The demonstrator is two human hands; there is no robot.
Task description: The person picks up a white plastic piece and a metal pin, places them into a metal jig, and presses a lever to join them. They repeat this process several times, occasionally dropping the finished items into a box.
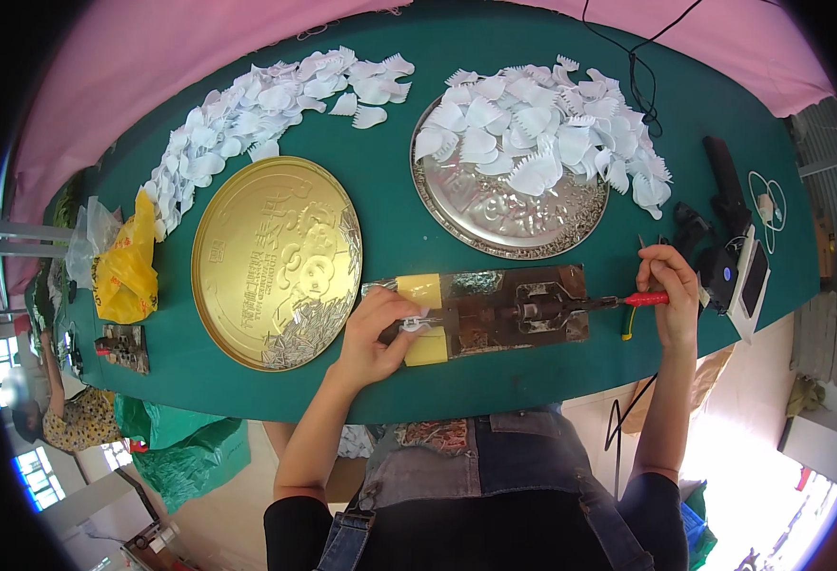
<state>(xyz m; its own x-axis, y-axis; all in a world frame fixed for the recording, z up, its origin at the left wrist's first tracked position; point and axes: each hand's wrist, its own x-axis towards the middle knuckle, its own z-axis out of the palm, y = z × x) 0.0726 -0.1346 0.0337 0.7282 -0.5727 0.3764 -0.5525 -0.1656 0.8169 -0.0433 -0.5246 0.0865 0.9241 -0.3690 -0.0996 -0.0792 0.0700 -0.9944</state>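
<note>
Green tabletop [399, 228] under me, pink cloth [209, 29] beyond it at 11 o'clk. L hand [371, 335]: I'm pinching a small white pc [416, 324] at the brown jig's [480, 315] 9 o'clk end, over the yellow strip [425, 289]. R hand [674, 290]: fingers curled by the red handle [645, 299], jig's 3 o'clk end; can't tell if I've got it gripped. Gold tray [233, 262] w/ metal bits [309, 335] sits 10 o'clk from L hand, silver tray [480, 211] w/ white toothed pcs [538, 119] at 1 o'clk.
</note>
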